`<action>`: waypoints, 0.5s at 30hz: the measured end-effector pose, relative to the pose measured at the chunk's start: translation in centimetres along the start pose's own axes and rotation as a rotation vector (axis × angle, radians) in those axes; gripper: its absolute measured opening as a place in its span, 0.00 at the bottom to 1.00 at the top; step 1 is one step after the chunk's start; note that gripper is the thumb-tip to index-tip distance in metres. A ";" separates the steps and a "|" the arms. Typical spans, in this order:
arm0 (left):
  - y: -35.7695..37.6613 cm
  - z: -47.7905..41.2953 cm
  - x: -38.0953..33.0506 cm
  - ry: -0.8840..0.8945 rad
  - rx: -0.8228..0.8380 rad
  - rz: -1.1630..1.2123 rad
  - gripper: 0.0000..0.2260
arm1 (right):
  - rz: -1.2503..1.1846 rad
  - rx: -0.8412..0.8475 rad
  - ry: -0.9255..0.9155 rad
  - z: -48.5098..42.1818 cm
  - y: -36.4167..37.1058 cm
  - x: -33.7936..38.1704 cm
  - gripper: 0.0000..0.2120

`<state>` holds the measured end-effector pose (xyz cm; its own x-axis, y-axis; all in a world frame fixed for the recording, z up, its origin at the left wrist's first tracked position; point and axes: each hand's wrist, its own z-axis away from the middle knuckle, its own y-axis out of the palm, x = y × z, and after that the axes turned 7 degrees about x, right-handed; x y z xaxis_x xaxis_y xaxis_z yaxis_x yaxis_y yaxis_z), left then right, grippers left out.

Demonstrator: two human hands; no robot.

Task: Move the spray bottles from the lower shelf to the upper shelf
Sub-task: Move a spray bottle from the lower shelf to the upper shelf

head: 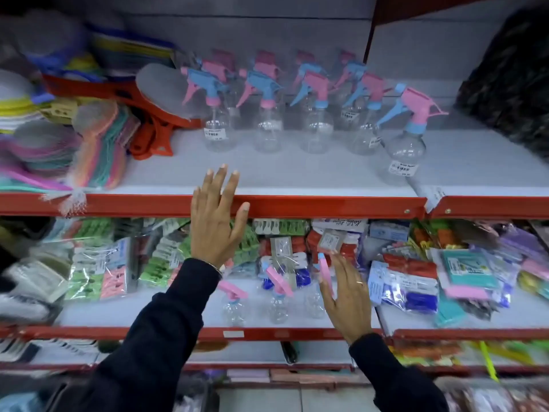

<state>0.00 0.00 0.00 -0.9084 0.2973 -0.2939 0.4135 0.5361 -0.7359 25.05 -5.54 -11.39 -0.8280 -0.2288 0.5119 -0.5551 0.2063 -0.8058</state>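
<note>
Both hands are hanging open and empty in front of the red-edged shop shelves, with bottles waiting below.

On the left, the left hand [217, 221] is spreading flat over the red front lip of the upper white shelf [326, 205], holding nothing; dropping from there, its dark sleeve could be brushing the leftmost of the three clear plastic spray bottles with pink and blue trigger heads [277, 295] standing on the lower white shelf [142, 318]. These light, top-heavy bottles are crowding together against crinkly bagged goods [98, 272], so one could be tipping its neighbours. Further right, the right hand [346, 295] is hovering with fingers splayed just beside the rightmost bottle, whose trigger looks to be crossing its fingers; whether they are touching is unclear. Above, a row of matching spray bottles [315, 114] is already standing.
</note>
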 end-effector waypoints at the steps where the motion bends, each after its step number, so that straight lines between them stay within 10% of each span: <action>1: 0.0 -0.2 0.3 -0.005 0.004 -0.028 0.23 | -0.016 0.021 0.039 0.0 0.5 -0.4 0.27; 7: 1.0 -0.1 1.5 0.007 0.007 -0.188 0.21 | -0.200 0.200 0.256 0.2 3.5 -2.4 0.35; 15: 1.5 -0.6 2.0 0.034 -0.025 -0.212 0.21 | -0.472 0.210 0.258 -0.7 2.8 -3.6 0.12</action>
<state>-1.19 1.91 -1.30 -0.9728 0.2022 -0.1132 0.2154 0.6090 -0.7634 26.48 -3.47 -15.26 -0.5017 -0.0057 0.8650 -0.8633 -0.0608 -0.5011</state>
